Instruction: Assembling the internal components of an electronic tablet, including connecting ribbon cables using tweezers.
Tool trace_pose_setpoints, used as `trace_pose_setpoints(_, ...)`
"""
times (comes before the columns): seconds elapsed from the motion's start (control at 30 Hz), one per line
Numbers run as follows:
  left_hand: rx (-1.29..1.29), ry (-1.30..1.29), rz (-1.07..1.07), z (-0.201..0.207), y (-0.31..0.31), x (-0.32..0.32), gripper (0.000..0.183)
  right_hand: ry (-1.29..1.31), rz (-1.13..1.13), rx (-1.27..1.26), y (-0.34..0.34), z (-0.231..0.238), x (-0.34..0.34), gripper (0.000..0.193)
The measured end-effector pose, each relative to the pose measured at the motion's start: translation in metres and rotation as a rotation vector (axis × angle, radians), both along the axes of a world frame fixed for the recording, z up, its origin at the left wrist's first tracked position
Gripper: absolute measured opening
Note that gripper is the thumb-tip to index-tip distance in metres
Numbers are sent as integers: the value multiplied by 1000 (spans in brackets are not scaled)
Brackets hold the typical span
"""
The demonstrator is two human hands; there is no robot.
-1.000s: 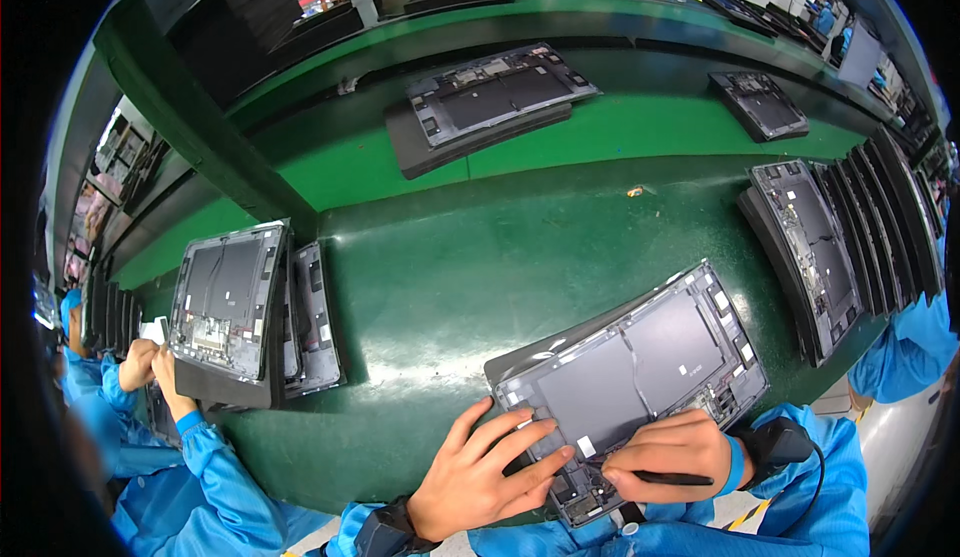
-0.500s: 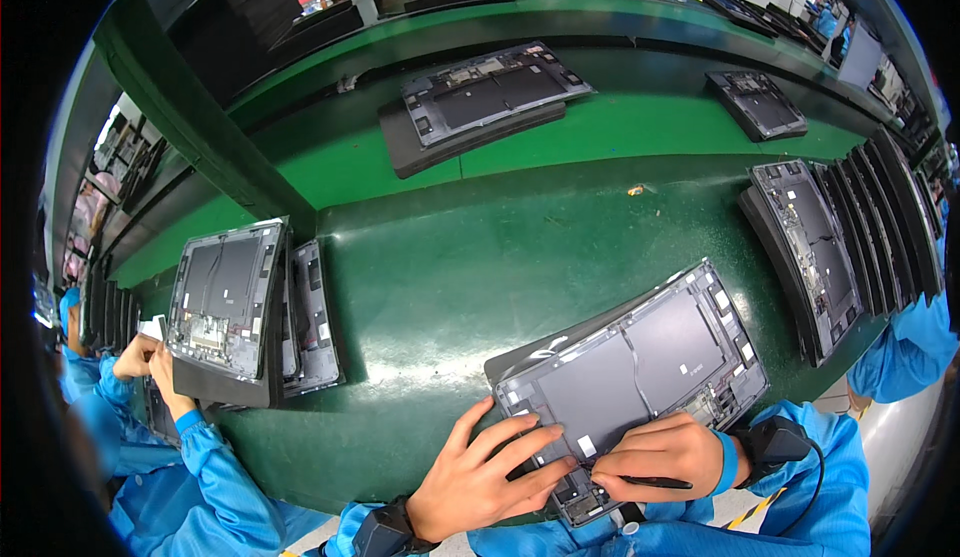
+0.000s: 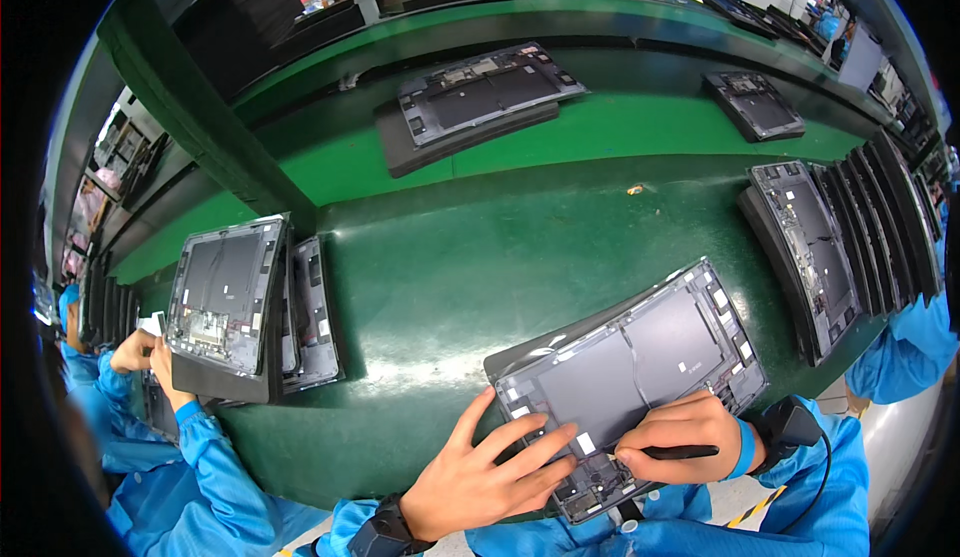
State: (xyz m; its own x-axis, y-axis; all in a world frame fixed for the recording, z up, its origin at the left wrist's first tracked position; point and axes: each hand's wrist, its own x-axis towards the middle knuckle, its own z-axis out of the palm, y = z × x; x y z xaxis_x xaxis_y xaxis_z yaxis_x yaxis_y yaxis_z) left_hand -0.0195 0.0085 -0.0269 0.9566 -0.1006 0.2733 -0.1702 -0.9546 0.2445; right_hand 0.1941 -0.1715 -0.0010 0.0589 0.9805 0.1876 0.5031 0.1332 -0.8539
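An opened tablet housing (image 3: pixel 665 342), dark grey with exposed inner parts, lies tilted before me on a black foam pad (image 3: pixel 540 350). My left hand (image 3: pixel 490 477) rests on its lower left corner, fingers spread and holding nothing. In my right hand (image 3: pixel 685 437) is a slim black pen-like tool (image 3: pixel 690 452), pinched between thumb and fingers. The tool's thin tip points left over the housing's lower edge, near a small white label (image 3: pixel 586 443) and circuit parts (image 3: pixel 605 477). My right hand hides part of the circuitry along that edge.
A stack of similar housings (image 3: pixel 225 297) stands at left, beside a co-worker's hands (image 3: pixel 150 357). More housings stand in a row (image 3: pixel 870 227) at right. Another housing (image 3: pixel 490 92) lies on the far green belt, with a further one (image 3: pixel 755 105) to its right. A dark post (image 3: pixel 200 107) rises at left.
My right hand has shifted slightly right and up with the tool, uncovering more of the circuit parts. My left hand stays nearly in place. A person's hands have appeared at the far bench.
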Motion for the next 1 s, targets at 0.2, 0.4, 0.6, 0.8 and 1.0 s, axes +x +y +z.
trace_pose_setpoints(0.2, 131, -47, -11, 5, -1, -1, 35, 50, -17, -10, -4, -4, 4, 10)
trace_pose_setpoints(0.4, 149, -45, -133, 6, 1, 3, 39, 78, 8, -8, -3, -6, 5, 11)
trace_pose_setpoints(0.6, 247, -31, -146, 16, -5, 6, 26, 86, -22, -11, -7, -6, 12, 11)
trace_pose_setpoints(0.8, -180, -68, -34, -4, -9, 0, 30, 61, 7, -3, -7, -7, 16, 11)
trace_pose_setpoints(1.0, -183, -37, 3, -2, -12, 3, 37, 98, 26, -1, -9, -7, 19, 11)
